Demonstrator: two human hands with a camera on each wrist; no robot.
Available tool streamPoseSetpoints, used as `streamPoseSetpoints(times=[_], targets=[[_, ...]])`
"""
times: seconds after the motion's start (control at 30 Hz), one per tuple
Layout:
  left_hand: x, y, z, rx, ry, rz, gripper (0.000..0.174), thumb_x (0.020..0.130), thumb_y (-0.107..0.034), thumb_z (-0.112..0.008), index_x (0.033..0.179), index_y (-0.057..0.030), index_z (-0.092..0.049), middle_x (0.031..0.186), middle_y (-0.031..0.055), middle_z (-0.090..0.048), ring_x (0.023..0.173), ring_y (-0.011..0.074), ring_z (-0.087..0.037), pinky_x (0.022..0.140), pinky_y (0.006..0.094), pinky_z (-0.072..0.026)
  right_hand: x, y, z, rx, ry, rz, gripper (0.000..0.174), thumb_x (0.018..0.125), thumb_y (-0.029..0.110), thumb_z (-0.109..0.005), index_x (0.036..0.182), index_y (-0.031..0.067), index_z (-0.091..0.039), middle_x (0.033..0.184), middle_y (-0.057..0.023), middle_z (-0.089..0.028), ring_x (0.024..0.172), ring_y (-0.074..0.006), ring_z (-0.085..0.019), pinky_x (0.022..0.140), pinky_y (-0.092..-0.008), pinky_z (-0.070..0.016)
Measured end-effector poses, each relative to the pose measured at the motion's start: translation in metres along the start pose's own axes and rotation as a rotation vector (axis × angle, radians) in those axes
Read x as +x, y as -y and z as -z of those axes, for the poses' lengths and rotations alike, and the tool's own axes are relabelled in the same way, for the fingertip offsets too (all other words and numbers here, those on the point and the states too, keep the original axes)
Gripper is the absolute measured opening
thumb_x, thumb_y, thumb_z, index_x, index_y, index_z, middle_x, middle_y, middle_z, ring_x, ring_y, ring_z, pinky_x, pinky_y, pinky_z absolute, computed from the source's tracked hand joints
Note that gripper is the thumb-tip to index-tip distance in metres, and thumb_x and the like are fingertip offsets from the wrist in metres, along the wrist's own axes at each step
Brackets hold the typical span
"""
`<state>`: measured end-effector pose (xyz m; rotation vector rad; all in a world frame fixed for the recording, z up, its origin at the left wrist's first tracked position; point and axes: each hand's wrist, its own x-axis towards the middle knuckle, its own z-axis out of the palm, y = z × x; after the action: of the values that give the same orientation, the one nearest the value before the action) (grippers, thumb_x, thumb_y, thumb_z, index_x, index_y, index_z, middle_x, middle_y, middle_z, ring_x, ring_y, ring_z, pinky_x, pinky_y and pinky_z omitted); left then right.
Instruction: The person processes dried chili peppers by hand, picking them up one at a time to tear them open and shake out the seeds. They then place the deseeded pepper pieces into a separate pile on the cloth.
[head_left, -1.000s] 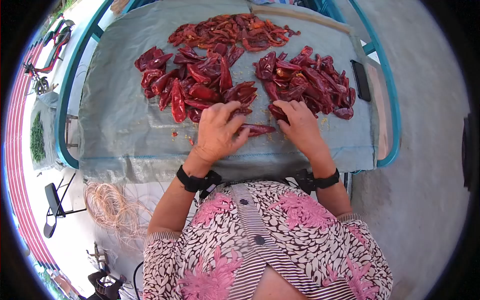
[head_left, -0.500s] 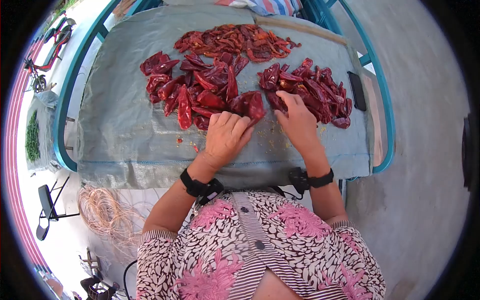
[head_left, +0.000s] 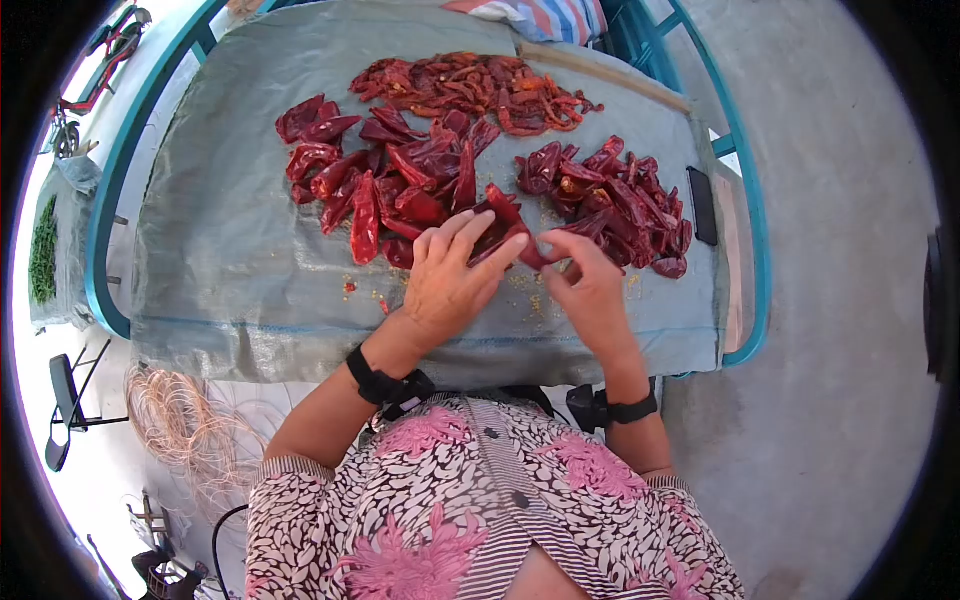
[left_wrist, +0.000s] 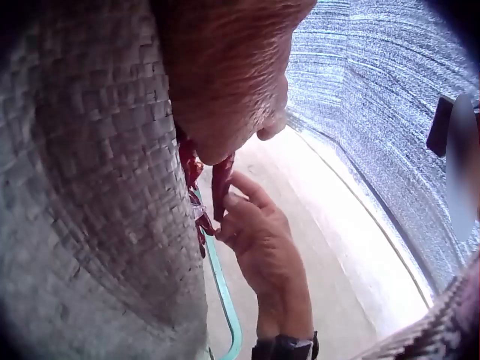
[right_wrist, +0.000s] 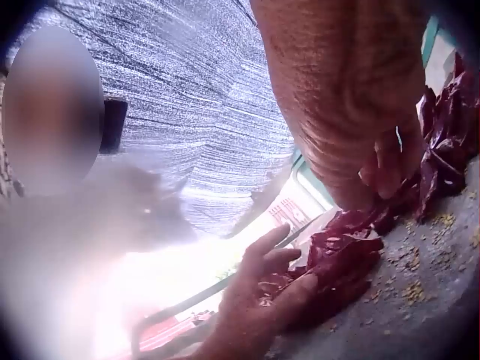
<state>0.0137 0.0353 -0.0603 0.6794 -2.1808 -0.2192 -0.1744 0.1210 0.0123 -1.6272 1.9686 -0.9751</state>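
Note:
In the head view the left hand [head_left: 447, 285] holds a dark red dried pepper [head_left: 503, 206] between thumb and fingers, beside the left pepper pile [head_left: 366, 215]. The right hand [head_left: 590, 295] pinches that pepper's lower end with thumb and curled fingers. The left wrist view shows the pepper [left_wrist: 222, 184] between the near left hand [left_wrist: 229, 82] and the right hand [left_wrist: 268, 251]. Peppers [right_wrist: 341, 259] lie by the left hand [right_wrist: 251, 300] in the right wrist view. Another pile of whole peppers [head_left: 625, 205] is just beyond the right hand.
Shrivelled orange-red peppers [head_left: 470, 88] form a heap at the back. A black phone [head_left: 702, 206] lies at the right side of the grey sheet [head_left: 230, 200]. Teal rails [head_left: 112, 210] run along the sides. Yellow seeds [head_left: 530, 295] are scattered near the hands.
The right hand has come off the right pile and moved left to the pepper at the left hand. That pepper has been lifted and tilted between the two hands.

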Motion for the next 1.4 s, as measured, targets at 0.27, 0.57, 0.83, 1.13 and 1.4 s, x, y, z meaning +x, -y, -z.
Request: streamPoseSetpoints(times=[0.27, 0.57, 0.83, 1.13, 1.4], targets=[[-0.006, 0.008, -0.001, -0.014, 0.017, -0.002, 0.046, 0.077, -0.017, -0.083, 0.121, -0.0169, -0.07, 0.111, -0.001, -0.067, 0.111, 0.0247, -0.059, 0.095, 0.0441, -0.0401, 0.044, -0.006, 0.018, -0.277, -0.018, 0.281, 0.045, 0.087, 0.011, -0.073, 0.131, 0.0091, -0.064, 0.122, -0.013, -0.068, 0.107, -0.0358, -0.065, 0.093, -0.0444, -0.052], [-0.006, 0.009, 0.001, 0.012, -0.05, 0.013, 0.041, 0.077, -0.02, -0.084, 0.115, -0.0141, -0.07, 0.101, 0.001, -0.063, 0.098, 0.0254, -0.058, 0.088, 0.0444, -0.0424, 0.132, -0.048, 0.008, -0.649, -0.029, 0.428, 0.062, 0.082, 0.004, -0.071, 0.141, 0.0176, -0.058, 0.131, -0.0107, -0.064, 0.13, -0.0359, -0.05, 0.112, -0.0537, -0.0363], [-0.002, 0.006, 0.001, -0.033, -0.055, 0.052, 0.04, 0.08, -0.018, -0.082, 0.117, -0.0124, -0.068, 0.105, 0.0035, -0.063, 0.1, 0.0269, -0.059, 0.089, 0.045, -0.0426, 0.126, -0.023, 0.046, -0.619, 0.133, 0.307, 0.029, 0.08, 0.017, -0.08, 0.107, 0.0128, -0.07, 0.109, -0.0062, -0.071, 0.12, -0.0309, -0.056, 0.1, -0.0508, -0.0408], [0.001, 0.003, 0.014, -0.025, -0.055, 0.098, 0.039, 0.08, -0.016, -0.081, 0.117, -0.01, -0.067, 0.097, 0.0038, -0.063, 0.093, 0.0259, -0.058, 0.09, 0.0435, -0.0415, 0.126, -0.054, 0.022, -0.622, 0.064, 0.319, 0.056, 0.084, 0.028, -0.079, 0.134, 0.0139, -0.061, 0.128, -0.0132, -0.064, 0.125, -0.0327, -0.054, 0.105, -0.0505, -0.0395], [0.049, -0.002, 0.039, 0.115, -0.174, 0.298, 0.043, 0.084, -0.007, -0.079, 0.125, -0.0079, -0.065, 0.083, 0.0013, -0.059, 0.08, 0.0233, -0.057, 0.085, 0.0405, -0.0403, 0.129, -0.056, 0.003, -0.716, 0.309, 0.181, 0.059, 0.081, 0.028, -0.078, 0.136, 0.0152, -0.061, 0.123, -0.0136, -0.065, 0.117, -0.0344, -0.059, 0.104, -0.0479, -0.0415]])
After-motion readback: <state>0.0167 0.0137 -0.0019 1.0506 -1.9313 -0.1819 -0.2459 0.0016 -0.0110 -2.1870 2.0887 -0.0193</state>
